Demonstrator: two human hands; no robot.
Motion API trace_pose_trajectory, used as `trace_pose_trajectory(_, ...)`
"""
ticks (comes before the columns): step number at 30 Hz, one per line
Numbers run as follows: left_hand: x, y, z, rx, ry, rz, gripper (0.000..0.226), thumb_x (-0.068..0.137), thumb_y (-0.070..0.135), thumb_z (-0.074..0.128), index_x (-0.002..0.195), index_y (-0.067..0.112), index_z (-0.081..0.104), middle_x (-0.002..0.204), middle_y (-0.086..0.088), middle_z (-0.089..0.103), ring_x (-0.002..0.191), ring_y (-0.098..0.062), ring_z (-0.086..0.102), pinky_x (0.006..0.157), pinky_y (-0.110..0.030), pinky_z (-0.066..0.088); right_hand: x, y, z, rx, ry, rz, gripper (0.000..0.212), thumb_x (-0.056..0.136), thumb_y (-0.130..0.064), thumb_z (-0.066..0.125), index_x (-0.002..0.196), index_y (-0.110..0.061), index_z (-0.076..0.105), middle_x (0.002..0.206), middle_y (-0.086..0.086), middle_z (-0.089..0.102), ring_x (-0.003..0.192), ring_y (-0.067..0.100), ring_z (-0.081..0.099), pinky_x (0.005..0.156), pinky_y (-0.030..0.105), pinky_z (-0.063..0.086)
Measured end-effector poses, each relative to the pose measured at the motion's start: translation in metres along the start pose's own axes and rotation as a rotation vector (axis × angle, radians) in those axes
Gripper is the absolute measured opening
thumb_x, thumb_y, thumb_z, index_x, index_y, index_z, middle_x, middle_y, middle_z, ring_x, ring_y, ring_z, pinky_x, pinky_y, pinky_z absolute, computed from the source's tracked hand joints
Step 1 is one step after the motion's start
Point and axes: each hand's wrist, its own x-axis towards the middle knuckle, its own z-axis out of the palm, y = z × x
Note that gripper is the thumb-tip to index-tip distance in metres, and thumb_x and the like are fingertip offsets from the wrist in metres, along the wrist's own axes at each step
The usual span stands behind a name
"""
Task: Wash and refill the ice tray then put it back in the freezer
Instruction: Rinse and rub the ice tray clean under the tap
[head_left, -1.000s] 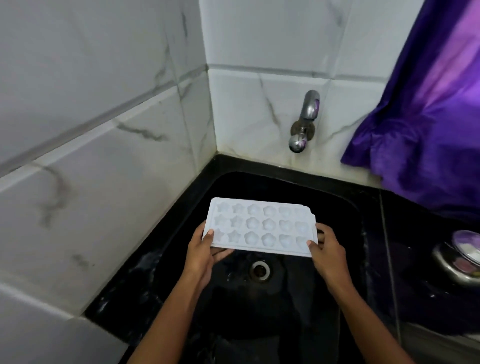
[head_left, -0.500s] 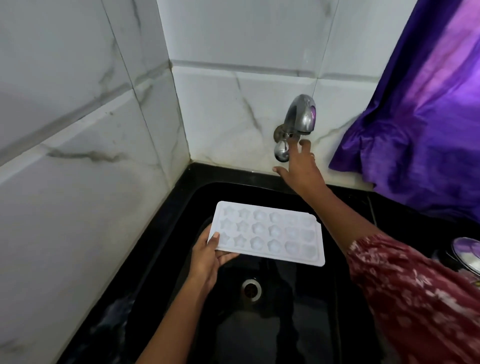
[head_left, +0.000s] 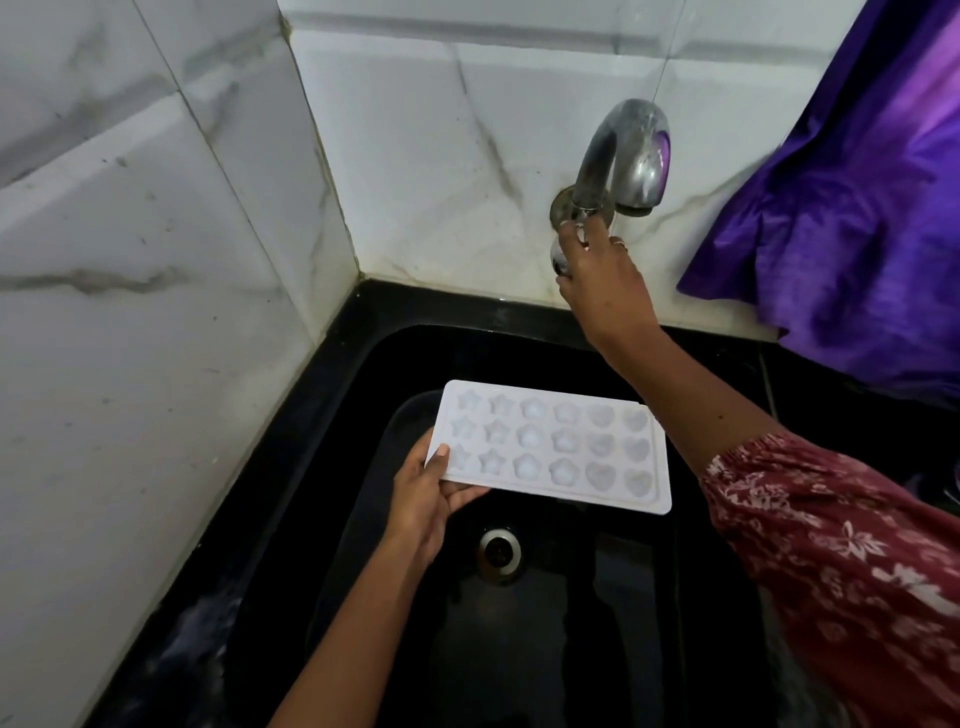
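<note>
A white ice tray (head_left: 553, 447) with star, flower and heart moulds hangs level over the black sink (head_left: 545, 649). My left hand (head_left: 423, 499) grips the tray's near-left corner, thumb on top. My right hand (head_left: 602, 283) is up at the wall, fingers closed around the knob below the chrome tap (head_left: 626, 156). No water runs from the spout. The tray sits lower than the spout and slightly to its left.
White marble-look tiles (head_left: 156, 312) close in the left and back. A purple curtain (head_left: 852, 223) hangs at the right beside the tap. The sink drain (head_left: 498, 551) lies under the tray's front edge. A black counter rim (head_left: 322, 364) borders the sink.
My right hand let go of the tray's right end, rose to the tap and now has closed on its knob. The left hand alone holds the tray. The view has moved closer.
</note>
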Motion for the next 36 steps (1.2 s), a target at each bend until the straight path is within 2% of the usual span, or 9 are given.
trace_pose_trajectory(6,-0.002,-0.001,0.005,0.007,-0.015,0.002,0.032,0.098,0.012,0.041,0.128,0.014,0.05,0.108,-0.008,0.066,0.084,-0.02,0.07,0.056,-0.029,0.057,0.002,0.001,0.0,-0.046,-0.019,-0.023,0.047,0.089,-0.001,0.051,0.134,-0.002,0.036,0.135,0.019,0.038,0.104,0.036,0.052,0.078,0.039,0.046)
trace_pose_trajectory(12,-0.005,0.0,0.009,0.006,-0.026,0.01,0.031,0.098,0.012,0.041,0.128,0.014,0.05,0.109,-0.008,0.066,0.089,-0.022,0.068,0.057,-0.03,0.057,0.002,0.003,-0.001,-0.043,-0.028,-0.045,0.048,0.089,-0.003,0.053,0.134,-0.003,0.037,0.135,0.018,0.038,0.106,0.035,0.052,0.081,0.04,0.048)
trace_pose_trajectory(17,-0.003,-0.001,0.013,-0.001,-0.029,0.009,0.031,0.098,0.011,0.041,0.128,0.014,0.05,0.106,-0.007,0.066,0.087,-0.021,0.068,0.056,-0.029,0.057,0.003,0.004,-0.001,-0.048,-0.023,-0.062,0.047,0.09,-0.004,0.053,0.133,-0.003,0.037,0.134,0.018,0.04,0.106,0.034,0.052,0.079,0.038,0.047)
trace_pose_trajectory(23,0.0,-0.003,0.016,-0.021,-0.051,-0.008,0.03,0.098,0.011,0.042,0.126,0.016,0.051,0.106,-0.006,0.067,0.083,-0.019,0.07,0.058,-0.03,0.057,0.003,0.008,0.005,-0.045,-0.022,-0.079,0.049,0.086,0.002,0.054,0.132,-0.004,0.038,0.129,0.02,0.044,0.095,0.034,0.055,0.071,0.037,0.047)
trace_pose_trajectory(29,0.001,-0.003,0.019,-0.021,-0.063,-0.005,0.031,0.098,0.011,0.041,0.127,0.016,0.05,0.108,-0.006,0.065,0.089,-0.02,0.068,0.059,-0.031,0.058,0.004,0.008,0.006,-0.02,-0.021,-0.084,0.048,0.085,0.002,0.055,0.129,-0.007,0.038,0.124,0.018,0.047,0.096,0.031,0.055,0.073,0.035,0.049)
trace_pose_trajectory(31,0.001,-0.002,0.02,-0.023,-0.074,-0.007,0.031,0.098,0.011,0.041,0.128,0.015,0.05,0.107,-0.006,0.066,0.087,-0.02,0.069,0.059,-0.03,0.058,0.005,0.01,0.006,0.033,-0.024,-0.07,0.044,0.088,-0.002,0.051,0.129,-0.009,0.038,0.125,0.017,0.047,0.097,0.029,0.056,0.071,0.031,0.044)
trace_pose_trajectory(33,0.001,-0.003,0.022,-0.033,-0.079,-0.012,0.032,0.098,0.011,0.041,0.129,0.015,0.049,0.107,-0.006,0.066,0.086,-0.019,0.069,0.059,-0.03,0.058,0.004,0.012,0.006,0.195,-0.017,0.002,0.04,0.092,-0.01,0.044,0.132,-0.014,0.039,0.128,0.013,0.047,0.101,0.027,0.054,0.072,0.028,0.038)
trace_pose_trajectory(35,0.002,-0.003,0.022,-0.057,-0.078,-0.022,0.033,0.098,0.011,0.041,0.131,0.014,0.048,0.109,-0.008,0.066,0.086,-0.02,0.069,0.059,-0.031,0.058,-0.007,0.014,0.008,0.31,-0.008,0.048,0.047,0.094,-0.014,0.042,0.14,-0.013,0.033,0.137,0.016,0.041,0.109,0.028,0.05,0.078,0.03,0.039)
trace_pose_trajectory(36,0.002,-0.004,0.022,-0.076,-0.076,-0.03,0.034,0.098,0.011,0.041,0.131,0.013,0.048,0.109,-0.009,0.066,0.085,-0.02,0.07,0.059,-0.031,0.058,-0.018,0.014,0.011,0.292,0.004,0.04,0.051,0.093,-0.011,0.043,0.142,-0.01,0.029,0.143,0.019,0.035,0.115,0.032,0.046,0.085,0.034,0.041)
